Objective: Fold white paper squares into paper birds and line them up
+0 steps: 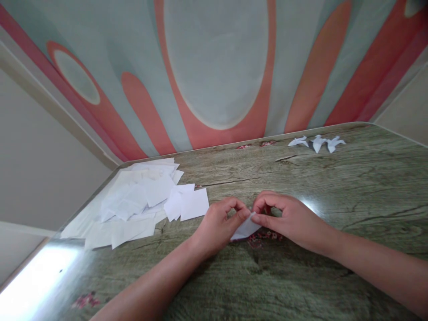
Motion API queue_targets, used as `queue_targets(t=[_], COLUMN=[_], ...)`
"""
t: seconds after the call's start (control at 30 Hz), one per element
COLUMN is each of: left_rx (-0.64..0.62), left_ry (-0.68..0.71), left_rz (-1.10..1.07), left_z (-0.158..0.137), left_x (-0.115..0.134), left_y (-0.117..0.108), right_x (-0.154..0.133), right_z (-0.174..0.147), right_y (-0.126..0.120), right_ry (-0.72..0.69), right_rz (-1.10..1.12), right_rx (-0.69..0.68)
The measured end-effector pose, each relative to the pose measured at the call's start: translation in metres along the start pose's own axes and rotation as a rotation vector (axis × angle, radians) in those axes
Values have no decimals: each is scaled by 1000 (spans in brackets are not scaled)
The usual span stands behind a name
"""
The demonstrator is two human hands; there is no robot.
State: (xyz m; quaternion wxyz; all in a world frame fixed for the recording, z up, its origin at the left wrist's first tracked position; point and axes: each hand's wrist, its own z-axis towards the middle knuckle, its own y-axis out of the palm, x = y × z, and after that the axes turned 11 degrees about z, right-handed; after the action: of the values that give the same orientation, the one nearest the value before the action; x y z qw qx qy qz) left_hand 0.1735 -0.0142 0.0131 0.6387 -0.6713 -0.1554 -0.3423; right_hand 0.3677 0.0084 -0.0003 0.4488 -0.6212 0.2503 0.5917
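Note:
Between my hands is a small piece of white paper (pixel 246 228), partly folded, just above the wood-patterned table (pixel 334 191). My left hand (pixel 222 223) pinches its upper edge between thumb and fingers. From the other side, my right hand (pixel 281 216) pinches the same paper close to the left fingertips. My fingers hide part of the paper, so its full shape does not show. Left of my left hand lie loose white paper squares (pixel 195 204).
A large spread pile of white paper sheets (pixel 133 196) covers the table's left side. Three folded white paper figures (pixel 317 143), bird-like in shape, stand near the far right edge. Behind the table rises a wall panel (pixel 217 67) with a coral and grey pattern.

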Motion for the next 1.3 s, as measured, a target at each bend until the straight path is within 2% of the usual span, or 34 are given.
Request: queue_targets(t=[0.07, 0.17, 0.3, 0.43, 0.5, 0.6, 0.67, 0.73, 0.87, 0.93, 1.07, 1.2, 1.3], left_rx=[176, 423, 449, 464, 432, 279, 189, 175, 261, 261, 144, -7, -49], left_ry=[-6, -1, 40, 96, 32, -89, -91, -50, 28, 45, -29, -80, -82], left_rz=[31, 103, 120, 98, -54, -394, -517, -492, -242, -154, -113, -139, -164], left_z=[0, -3, -9, -11, -9, -6, -6, -6, -7, -6, -5, -5, -4], left_x=[-2, -5, -5, -3, -4, -7, -8, -7, -3, -2, -1, -1, 0], left_y=[-1, -2, 1, 7, 9, 9, 8, 7, 4, 3, 1, -2, -5], right_x=[4, 15, 23, 18, 16, 13, 12, 12, 13, 13, 11, 6, 4], right_z=[1, 4, 7, 6, 6, 4, 4, 3, 3, 3, 1, 0, 0], right_y=[-1, -3, -3, -2, -2, -3, -3, -2, 0, 0, 0, 1, 3], right_ry=[99, 173, 202, 142, 113, 120, 140, 158, 171, 178, 169, 111, 107], right_rz=[103, 291, 457, 557, 524, 464, 454, 445, 426, 410, 323, 123, 54], right_rx=[4, 77, 117, 145, 144, 125, 113, 97, 71, 60, 37, 16, -6])
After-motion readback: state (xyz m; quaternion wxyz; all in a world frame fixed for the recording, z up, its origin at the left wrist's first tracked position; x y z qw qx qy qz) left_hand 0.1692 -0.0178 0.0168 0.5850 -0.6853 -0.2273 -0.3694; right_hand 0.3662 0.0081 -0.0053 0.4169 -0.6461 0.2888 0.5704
